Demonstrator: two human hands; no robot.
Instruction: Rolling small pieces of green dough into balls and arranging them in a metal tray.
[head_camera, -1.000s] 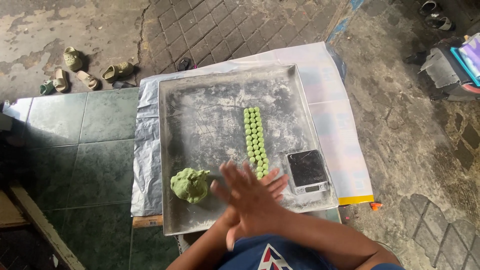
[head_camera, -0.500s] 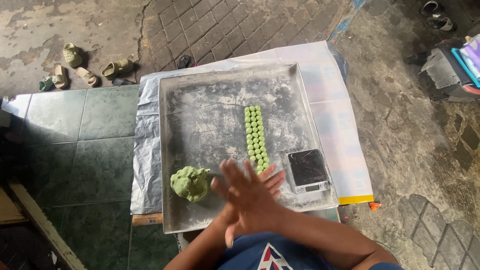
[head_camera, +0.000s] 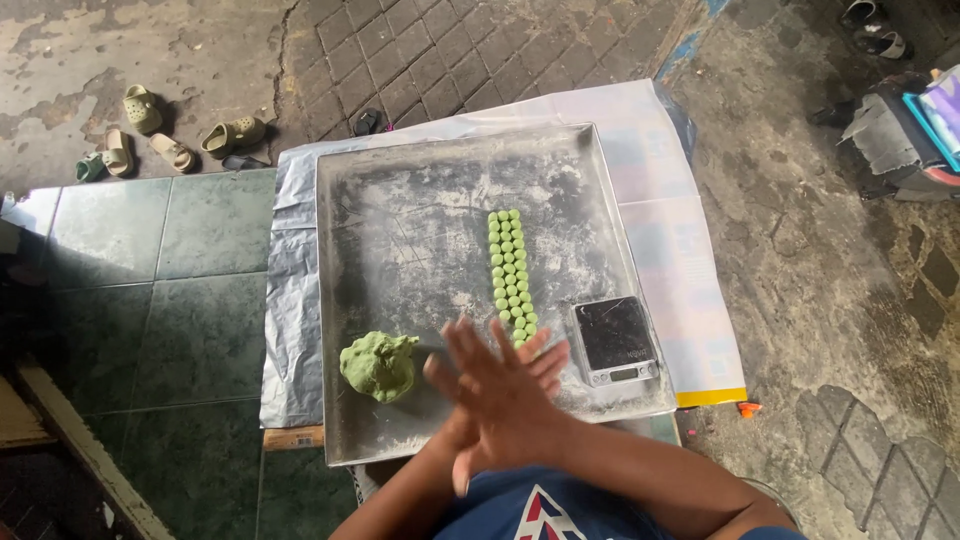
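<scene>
While pressed palm to palm above the tray's (head_camera: 600, 200) near edge:
Right hand (head_camera: 505, 400): flat, fingers spread, on top.
Left hand (head_camera: 540, 365): flat, mostly hidden beneath; whether anything lies between, cannot tell.
Dough lump (head_camera: 379, 365): tray's near-left corner.
Green balls (head_camera: 512, 270): rows at tray's middle.
Scale (head_camera: 614, 340): tray's near-right corner.

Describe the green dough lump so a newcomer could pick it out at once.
Find the square floured metal tray on the table. At its near-left corner, left of the pressed-together hands, sits the green dough lump. It is one rough mass, unlike the small green dough balls in neat rows.
</scene>
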